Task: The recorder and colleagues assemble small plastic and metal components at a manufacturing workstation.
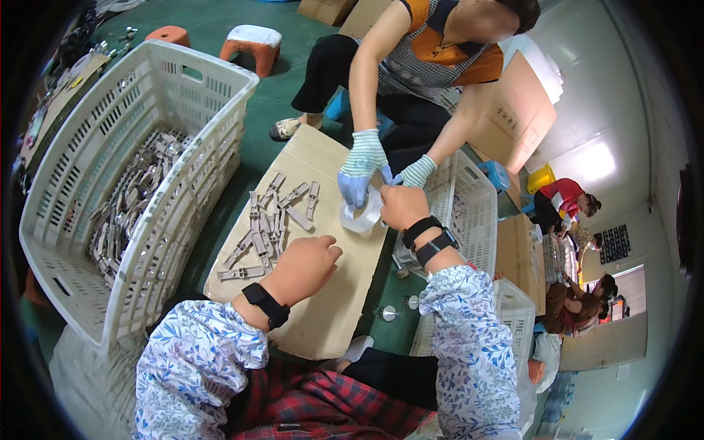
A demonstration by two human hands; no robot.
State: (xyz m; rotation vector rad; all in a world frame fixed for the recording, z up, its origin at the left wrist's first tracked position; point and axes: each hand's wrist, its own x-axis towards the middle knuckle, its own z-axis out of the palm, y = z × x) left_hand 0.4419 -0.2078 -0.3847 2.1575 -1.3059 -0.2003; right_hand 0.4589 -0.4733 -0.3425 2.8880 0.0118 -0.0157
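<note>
My left hand [302, 270] hovers over the near part of a cardboard sheet [334, 293], right of a loose pile of metal clips [265, 231]. Its fingers are loosely bent, a little apart, and hold nothing I can see. My right hand [404, 207] is closed at the sheet's right edge, beside a roll of clear tape [359, 214]; whatever its fingertips pinch is hidden. Across from me, a co-worker's gloved hand [363, 167] grips the roll. The co-worker's other gloved hand [416, 173] is just beyond my right fingers.
A tall white plastic crate [139, 249] on the left holds many metal clips. Another white crate [480, 194] stands right of the co-worker. Stools with orange legs [253, 51] are at the back. Two small round pieces [389, 313] lie on the green floor. More people sit farther right.
</note>
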